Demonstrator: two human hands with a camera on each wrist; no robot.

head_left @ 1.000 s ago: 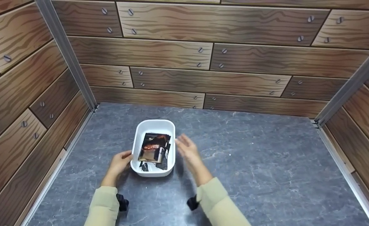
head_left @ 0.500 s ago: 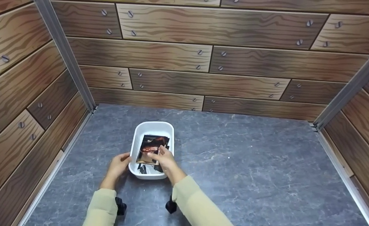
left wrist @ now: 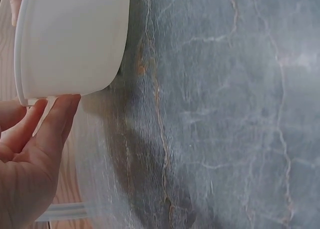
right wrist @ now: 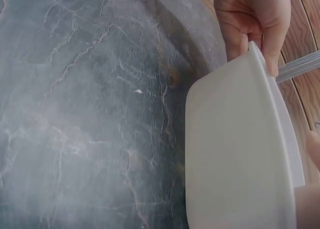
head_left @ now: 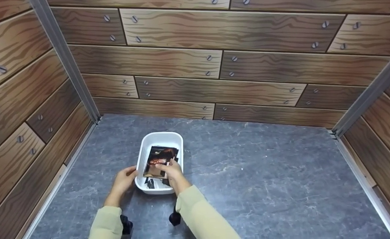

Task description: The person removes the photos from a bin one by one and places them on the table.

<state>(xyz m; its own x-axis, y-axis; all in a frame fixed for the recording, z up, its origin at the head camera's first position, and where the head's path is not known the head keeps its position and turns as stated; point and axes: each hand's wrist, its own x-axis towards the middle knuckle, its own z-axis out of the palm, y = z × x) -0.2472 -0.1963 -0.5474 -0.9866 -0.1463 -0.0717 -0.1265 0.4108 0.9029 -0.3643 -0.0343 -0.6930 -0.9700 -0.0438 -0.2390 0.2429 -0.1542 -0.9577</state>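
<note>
A white plastic tub (head_left: 145, 141) stands on the grey marbled surface, left of centre. Inside lies a dark, glossy, picture-printed flat piece (head_left: 158, 154) with a reddish patch, over several smaller black scraps (head_left: 150, 183). My left hand (head_left: 123, 181) pinches the tub's left wall; in the right wrist view the thumb of this left hand (right wrist: 255, 21) lies at the rim with fingers outside. Over the tub's right side reaches my right hand (head_left: 175, 174), thumb on the printed piece and a finger near its right edge. Whether it grips the piece is unclear.
Wood-plank-patterned walls (head_left: 181, 63) enclose the grey surface (head_left: 248, 182) at the back and both sides. Grey metal strips (head_left: 65, 63) run along the corners. Small pale specks (head_left: 242, 169) dot the surface to the right of the tub.
My right hand has moved left from beside the tub, over its right rim and down onto the printed piece. The left hand stays at the left wall.
</note>
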